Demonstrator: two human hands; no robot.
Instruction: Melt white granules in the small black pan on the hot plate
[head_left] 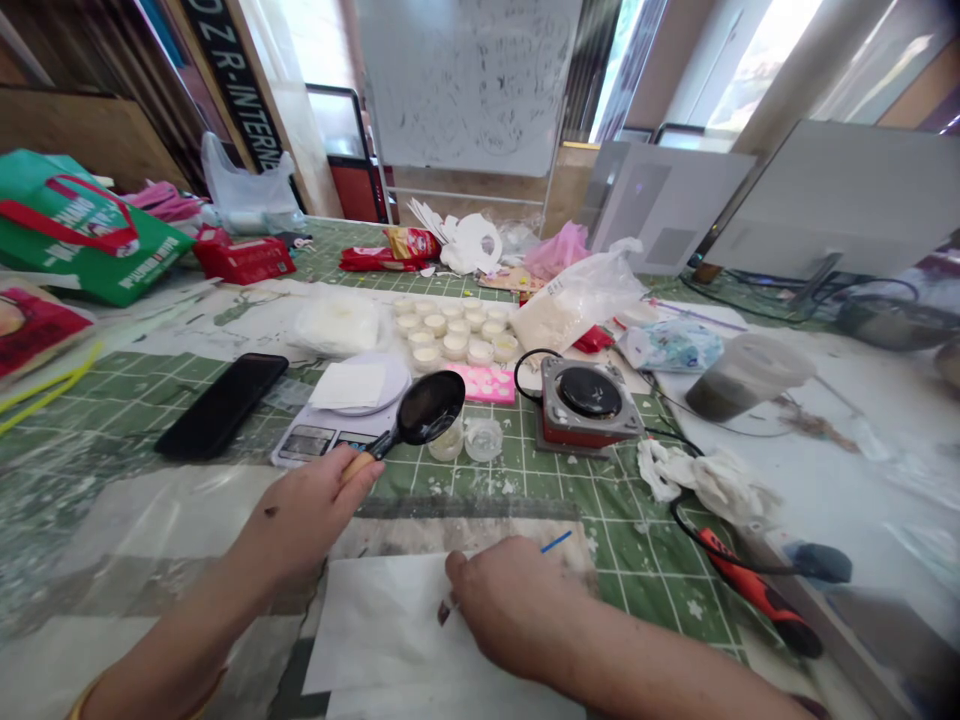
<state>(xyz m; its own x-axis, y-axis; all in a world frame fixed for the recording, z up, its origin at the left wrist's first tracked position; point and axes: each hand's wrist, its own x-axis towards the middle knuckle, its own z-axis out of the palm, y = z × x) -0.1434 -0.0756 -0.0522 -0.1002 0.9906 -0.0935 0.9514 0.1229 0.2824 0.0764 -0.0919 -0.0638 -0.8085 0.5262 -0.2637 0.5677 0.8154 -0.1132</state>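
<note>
My left hand (319, 505) is closed around the wooden handle of a small black pan (431, 406). The pan is tilted above the edge of a white kitchen scale (300, 436) and close to a small clear jar (447, 440). Over a white sheet of paper (375, 620), my right hand (510, 595) is closed in a pinch on a thin blue-handled tool (556, 542). Its small dark tip shows past the fingers; the middle is hidden by the hand. A white paper square (349, 385) lies on the scale.
Right of the scale stands a small electric hot plate (589, 395) with a black cord. Several cups of pale wax-like material (454, 335) stand behind. A black phone (223, 405) lies left. At right are crumpled tissue (720, 480), a red-black tool (757, 590) and a cloudy plastic beaker (739, 380).
</note>
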